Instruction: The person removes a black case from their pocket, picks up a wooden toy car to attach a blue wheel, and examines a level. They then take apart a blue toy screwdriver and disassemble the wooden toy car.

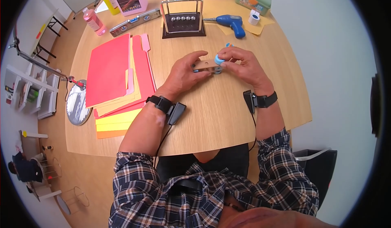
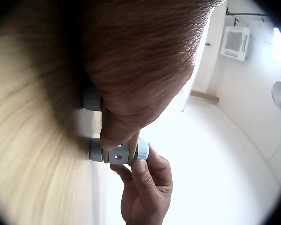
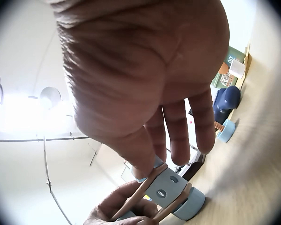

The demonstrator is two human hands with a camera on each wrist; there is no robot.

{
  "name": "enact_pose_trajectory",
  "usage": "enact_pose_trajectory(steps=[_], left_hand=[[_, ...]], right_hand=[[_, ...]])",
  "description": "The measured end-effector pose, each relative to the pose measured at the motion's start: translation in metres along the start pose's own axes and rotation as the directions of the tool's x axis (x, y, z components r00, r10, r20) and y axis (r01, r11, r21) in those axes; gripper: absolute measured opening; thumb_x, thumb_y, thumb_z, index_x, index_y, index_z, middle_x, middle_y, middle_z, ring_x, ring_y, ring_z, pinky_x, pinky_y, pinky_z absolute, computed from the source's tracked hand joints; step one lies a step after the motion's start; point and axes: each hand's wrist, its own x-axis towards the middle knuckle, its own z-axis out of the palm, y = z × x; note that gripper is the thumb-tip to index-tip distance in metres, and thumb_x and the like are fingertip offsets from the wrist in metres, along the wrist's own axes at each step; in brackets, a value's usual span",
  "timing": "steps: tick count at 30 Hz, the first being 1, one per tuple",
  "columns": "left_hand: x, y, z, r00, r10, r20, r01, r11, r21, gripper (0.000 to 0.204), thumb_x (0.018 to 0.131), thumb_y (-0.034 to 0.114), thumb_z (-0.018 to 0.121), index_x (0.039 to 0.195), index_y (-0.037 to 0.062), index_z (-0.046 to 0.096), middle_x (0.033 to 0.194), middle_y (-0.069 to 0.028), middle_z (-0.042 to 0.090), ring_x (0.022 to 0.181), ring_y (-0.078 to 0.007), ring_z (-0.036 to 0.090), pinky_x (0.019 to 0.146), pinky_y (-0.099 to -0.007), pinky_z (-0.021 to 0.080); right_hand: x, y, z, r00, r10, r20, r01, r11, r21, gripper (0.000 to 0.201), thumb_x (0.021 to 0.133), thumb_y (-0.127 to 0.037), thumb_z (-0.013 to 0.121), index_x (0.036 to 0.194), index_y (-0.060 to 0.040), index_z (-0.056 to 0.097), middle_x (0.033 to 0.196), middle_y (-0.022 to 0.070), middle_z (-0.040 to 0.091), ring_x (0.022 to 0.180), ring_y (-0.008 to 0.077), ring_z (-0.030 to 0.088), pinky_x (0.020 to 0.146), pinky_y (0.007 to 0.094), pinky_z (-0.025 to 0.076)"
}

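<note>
My left hand [image 1: 182, 74] grips a small toy assembly made of two wooden strips [image 1: 207, 63] joined by a grey-blue block [image 3: 166, 187] with holes. At the right end of the assembly, my right hand [image 1: 244, 65] pinches a light-blue round cap [image 1: 219, 59] between thumb and fingers. Another round cap [image 3: 190, 205] sits under that end, close over the tabletop. One more cap [image 2: 92, 98] shows below my left hand in the left wrist view. Beyond my right fingers, a loose blue cap with an orange threaded shaft [image 3: 226, 131] lies on the table.
Behind the hands stand a Newton's cradle [image 1: 183, 20] and a blue toy drill [image 1: 233, 23]. Red and yellow folders [image 1: 109, 71] are stacked at left. A spirit level [image 1: 135, 22], bottles of pink liquid [image 1: 94, 22] and a green toolbox [image 1: 253, 0] line the back.
</note>
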Motion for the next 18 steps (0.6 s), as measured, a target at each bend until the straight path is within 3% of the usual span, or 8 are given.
enact_pose_trajectory(steps=[8,14,18], left_hand=[[0.000,0.001,0.000,1.000,-0.020,0.005,0.020,1.000,0.007,0.066,0.086,0.014,0.093,0.145,0.0056,0.064,0.111,-0.0105,0.072,0.102,-0.0192,0.070,0.094,-0.0336,0.057],[0.001,-0.001,0.000,1.000,-0.007,0.007,0.007,1.000,-0.005,0.068,0.086,0.014,0.094,0.146,0.0060,0.064,0.111,-0.0108,0.072,0.104,-0.0193,0.069,0.095,-0.0338,0.057],[0.001,0.000,0.000,1.000,-0.001,0.001,0.001,1.000,-0.006,0.067,0.086,0.014,0.093,0.146,0.0060,0.064,0.111,-0.0112,0.072,0.103,-0.0195,0.069,0.095,-0.0338,0.057]], right_hand=[[0.002,0.004,0.006,0.997,-0.031,-0.069,0.027,0.998,-0.060,0.015,0.091,-0.008,0.085,0.105,-0.0050,0.079,0.096,0.0001,0.070,0.085,0.0122,0.061,0.078,0.0285,0.050],[-0.003,-0.004,-0.005,1.000,-0.004,-0.007,0.003,0.994,-0.105,0.017,0.094,-0.009,0.082,0.110,-0.0064,0.080,0.108,-0.0007,0.075,0.095,0.0126,0.066,0.082,0.0306,0.051],[-0.001,0.003,-0.005,1.000,0.010,0.009,-0.010,1.000,0.003,0.018,0.096,-0.004,0.079,0.114,-0.0045,0.079,0.121,0.0038,0.078,0.109,0.0149,0.070,0.092,0.0319,0.055]])
